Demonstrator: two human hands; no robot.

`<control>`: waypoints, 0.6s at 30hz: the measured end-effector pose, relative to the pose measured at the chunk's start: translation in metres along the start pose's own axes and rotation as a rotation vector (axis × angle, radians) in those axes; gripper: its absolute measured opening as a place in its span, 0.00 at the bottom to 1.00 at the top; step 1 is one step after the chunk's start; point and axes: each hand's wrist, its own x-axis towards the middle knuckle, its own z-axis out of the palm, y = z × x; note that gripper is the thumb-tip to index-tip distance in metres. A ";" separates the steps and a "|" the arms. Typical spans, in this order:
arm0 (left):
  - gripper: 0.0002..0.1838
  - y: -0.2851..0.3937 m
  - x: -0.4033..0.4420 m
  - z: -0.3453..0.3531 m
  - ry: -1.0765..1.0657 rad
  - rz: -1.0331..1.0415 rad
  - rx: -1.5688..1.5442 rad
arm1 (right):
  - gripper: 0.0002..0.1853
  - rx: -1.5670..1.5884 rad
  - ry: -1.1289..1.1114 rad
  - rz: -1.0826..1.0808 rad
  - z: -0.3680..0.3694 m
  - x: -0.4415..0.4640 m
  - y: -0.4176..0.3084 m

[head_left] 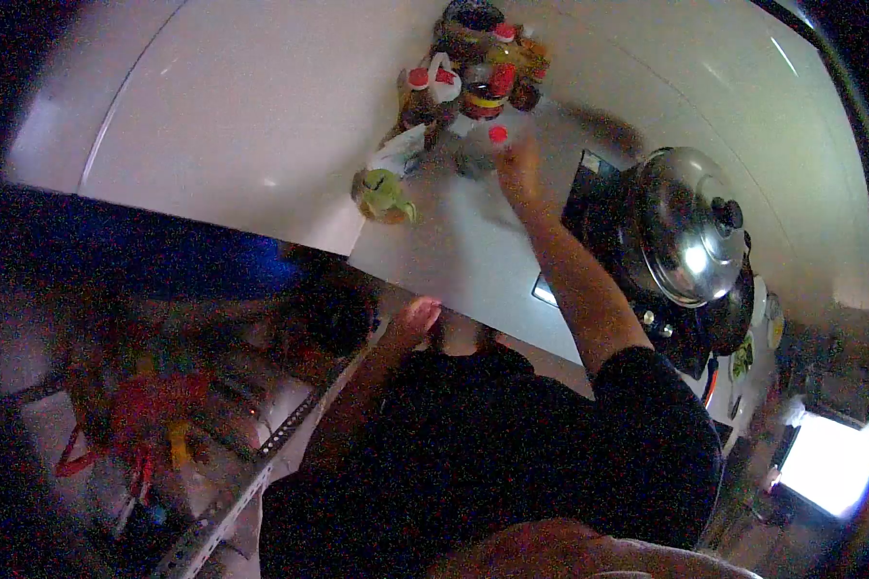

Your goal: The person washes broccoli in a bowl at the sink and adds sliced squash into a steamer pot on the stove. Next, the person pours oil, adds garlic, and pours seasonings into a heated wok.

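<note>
My right hand point(519, 176) reaches over the white counter, its fingers blurred and closed around a clear bottle with a red cap point(497, 135). Most of that bottle is smeared, so its contents cannot be made out. Behind it, against the wall, stands a cluster of bottles: a red-capped oil bottle point(503, 60), a dark bottle with a red cap point(418, 95) and a white jug point(443, 81). My left hand point(418, 316) is by the counter's front edge, fingers stretched out and holding nothing. Beyond it sits a green bag-like item point(383, 193).
A steel pot with a domed lid point(690, 227) stands on the black stove point(676, 338) to the right of my arm. A bright screen point(830, 463) glows at lower right. On the lower left are a perforated metal rail point(290, 429) and red items point(159, 405).
</note>
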 end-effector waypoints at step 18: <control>0.25 0.201 0.443 -0.015 0.517 0.275 -0.167 | 0.11 -0.275 -0.110 0.497 -0.189 -0.264 -0.117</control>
